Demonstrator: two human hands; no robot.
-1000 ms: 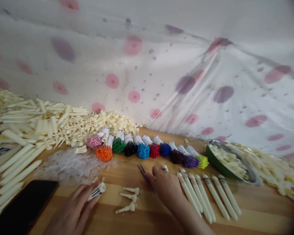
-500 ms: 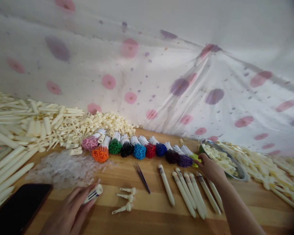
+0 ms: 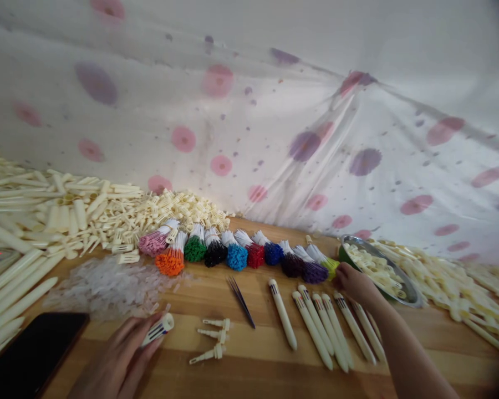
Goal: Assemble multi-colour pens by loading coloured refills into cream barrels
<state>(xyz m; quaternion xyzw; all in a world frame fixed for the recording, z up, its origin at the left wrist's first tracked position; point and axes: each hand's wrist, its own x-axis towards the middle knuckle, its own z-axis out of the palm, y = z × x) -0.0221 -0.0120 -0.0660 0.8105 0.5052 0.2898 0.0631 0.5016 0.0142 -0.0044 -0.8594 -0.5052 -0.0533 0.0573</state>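
Observation:
At the lower left, my left hand (image 3: 122,354) is closed around a cream slotted pen top (image 3: 158,329) with dark strips showing in its slots. My right hand (image 3: 355,284) reaches to the end of the row of bundled pen refills, its fingertips pinched at the coloured tips of the yellow refills (image 3: 328,264). The purple refills (image 3: 314,271) lie just left of that. Below the right hand, several cream multicolour pens (image 3: 322,327) lie side by side, partly under the forearm. Three cream pen fittings (image 3: 216,335) sit between the hands.
Metal tweezers (image 3: 242,302) lie mid-table. Clear plastic pieces (image 3: 108,285) and a black phone (image 3: 33,352) are at left, with cream pen barrels (image 3: 20,271) heaped behind. A bowl (image 3: 411,293) of cream parts stands right, by another heap (image 3: 444,282). A spotted plastic sheet (image 3: 233,127) hangs behind.
My right hand's fingers have closed at the yellow refills' tips, and the forearm has shifted slightly to the right. The left hand keeps its hold on the pen top.

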